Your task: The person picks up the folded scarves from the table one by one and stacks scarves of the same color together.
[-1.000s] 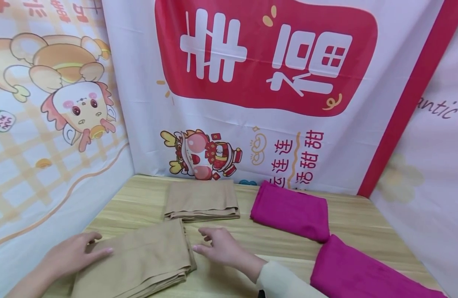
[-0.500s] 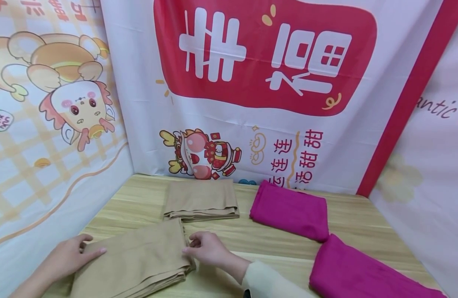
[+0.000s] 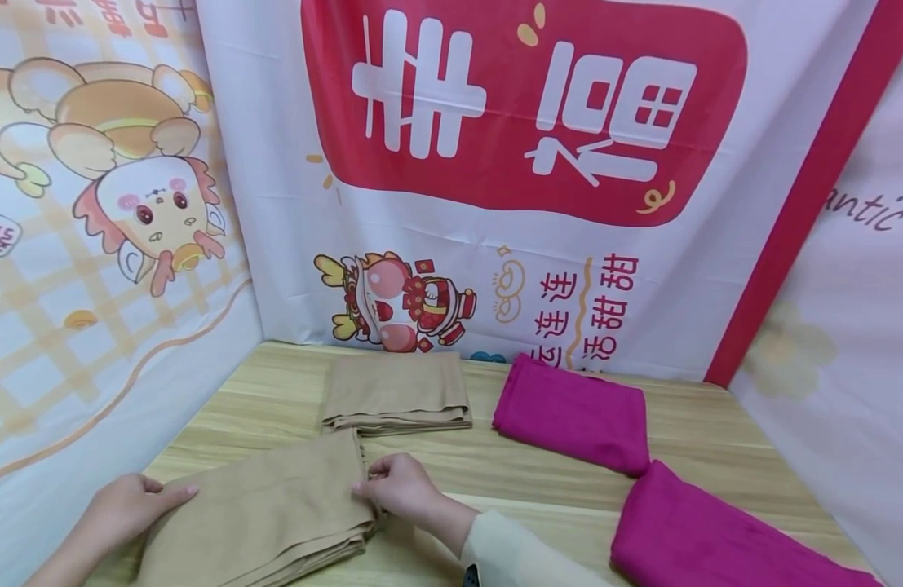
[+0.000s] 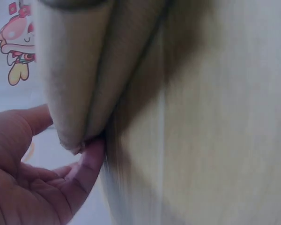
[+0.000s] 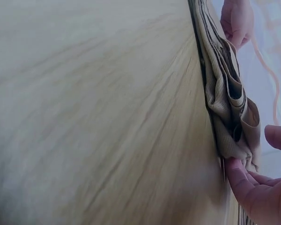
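1. Near tan cloth: folded, left side of table; judged soft, light, floppy; best held by opposite edges, all layers.
2. Left hand: pinches left edge.
3. Right hand: fingers curled beneath right edge, thumb above.

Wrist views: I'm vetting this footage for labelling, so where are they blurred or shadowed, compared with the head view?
Left wrist: dim and soft, the tabletop grain smeared, a dark shadow beside the folded tan cloth; right wrist: tabletop grain blurred too, the cloth's folds somewhat clearer; head: brighter and crisper overall.
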